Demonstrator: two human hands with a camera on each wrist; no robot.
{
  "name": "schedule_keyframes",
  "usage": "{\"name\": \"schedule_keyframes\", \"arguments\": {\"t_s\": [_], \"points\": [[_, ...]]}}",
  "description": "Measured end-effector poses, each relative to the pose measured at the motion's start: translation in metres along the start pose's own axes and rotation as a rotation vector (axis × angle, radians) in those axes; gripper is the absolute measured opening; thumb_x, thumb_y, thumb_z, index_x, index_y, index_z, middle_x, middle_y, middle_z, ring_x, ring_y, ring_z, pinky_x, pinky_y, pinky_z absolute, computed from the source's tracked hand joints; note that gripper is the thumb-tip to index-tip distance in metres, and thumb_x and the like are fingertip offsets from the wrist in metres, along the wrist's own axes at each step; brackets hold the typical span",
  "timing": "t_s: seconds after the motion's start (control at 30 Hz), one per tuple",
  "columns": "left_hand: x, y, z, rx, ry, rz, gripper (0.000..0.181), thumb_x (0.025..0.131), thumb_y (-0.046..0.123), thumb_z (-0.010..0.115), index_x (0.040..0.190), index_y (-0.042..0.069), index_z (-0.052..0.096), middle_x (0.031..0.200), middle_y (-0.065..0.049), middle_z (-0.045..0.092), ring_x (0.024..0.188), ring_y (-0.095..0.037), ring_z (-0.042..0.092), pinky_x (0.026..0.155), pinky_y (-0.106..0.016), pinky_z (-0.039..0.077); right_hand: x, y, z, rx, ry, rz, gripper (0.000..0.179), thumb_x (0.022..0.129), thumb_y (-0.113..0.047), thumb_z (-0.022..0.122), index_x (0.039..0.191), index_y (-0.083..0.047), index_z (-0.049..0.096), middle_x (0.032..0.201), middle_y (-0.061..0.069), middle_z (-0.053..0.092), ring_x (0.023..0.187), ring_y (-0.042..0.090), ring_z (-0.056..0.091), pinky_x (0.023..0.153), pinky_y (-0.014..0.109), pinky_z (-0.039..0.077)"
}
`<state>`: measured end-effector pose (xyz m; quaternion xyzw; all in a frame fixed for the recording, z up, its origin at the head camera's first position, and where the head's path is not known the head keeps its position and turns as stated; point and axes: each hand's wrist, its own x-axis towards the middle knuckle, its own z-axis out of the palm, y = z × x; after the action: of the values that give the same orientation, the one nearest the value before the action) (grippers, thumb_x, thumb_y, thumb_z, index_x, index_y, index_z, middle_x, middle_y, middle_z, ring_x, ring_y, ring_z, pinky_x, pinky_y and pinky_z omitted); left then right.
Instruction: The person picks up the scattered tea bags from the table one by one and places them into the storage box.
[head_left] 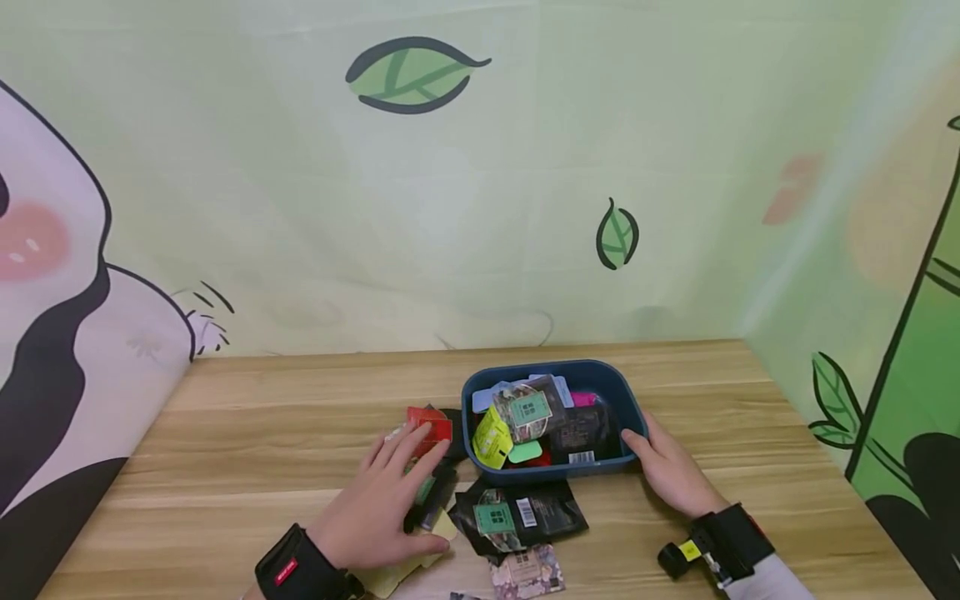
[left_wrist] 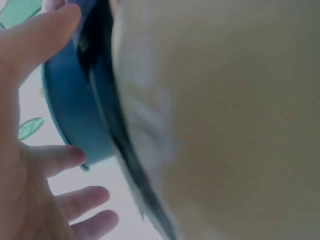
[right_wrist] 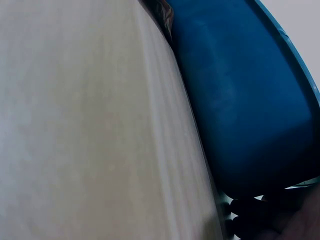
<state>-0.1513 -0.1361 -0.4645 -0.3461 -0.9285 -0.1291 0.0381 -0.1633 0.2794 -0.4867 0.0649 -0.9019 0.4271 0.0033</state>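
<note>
A blue plastic bin stands near the middle of the table, filled with small packets, among them a yellow packet and a patterned one with a green label. At its right side, my right hand grips the bin, thumb at the rim and fingers against the outer wall. Spread over loose packets left of the bin is my left hand, its fingertips over a red packet. The left wrist view shows that hand's fingers apart, with the bin wall beyond.
A black packet with a green label lies in front of the bin, partly over a floral packet. Pale yellow paper sits beneath my left hand. A printed cloth hangs behind the wooden table.
</note>
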Motion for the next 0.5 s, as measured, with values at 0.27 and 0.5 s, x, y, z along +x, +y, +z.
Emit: {"name": "schedule_keyframes", "arguments": {"t_s": [0.27,0.5], "points": [[-0.011,-0.011,0.003,-0.079,-0.104,-0.114,0.099,0.076,0.076,0.060,0.157,0.025,0.038,0.157,-0.007,0.032,0.137,-0.032,0.037,0.102,-0.055,0.041,0.000,0.000,0.001,-0.004,0.006,-0.002,0.065,0.105,-0.040,0.037,0.160,-0.005,0.024,0.158,0.019,0.034,0.144,0.037,0.031,0.113,0.056,0.026],[-0.013,-0.017,-0.001,-0.067,-0.129,-0.125,0.092,0.075,0.078,0.060,0.149,0.025,0.049,0.139,-0.001,0.046,0.122,-0.021,0.044,0.096,-0.046,0.046,0.001,0.001,0.000,-0.008,0.001,0.000,0.066,0.105,-0.041,0.036,0.160,-0.006,0.023,0.159,0.019,0.032,0.145,0.037,0.030,0.113,0.056,0.025]]}}
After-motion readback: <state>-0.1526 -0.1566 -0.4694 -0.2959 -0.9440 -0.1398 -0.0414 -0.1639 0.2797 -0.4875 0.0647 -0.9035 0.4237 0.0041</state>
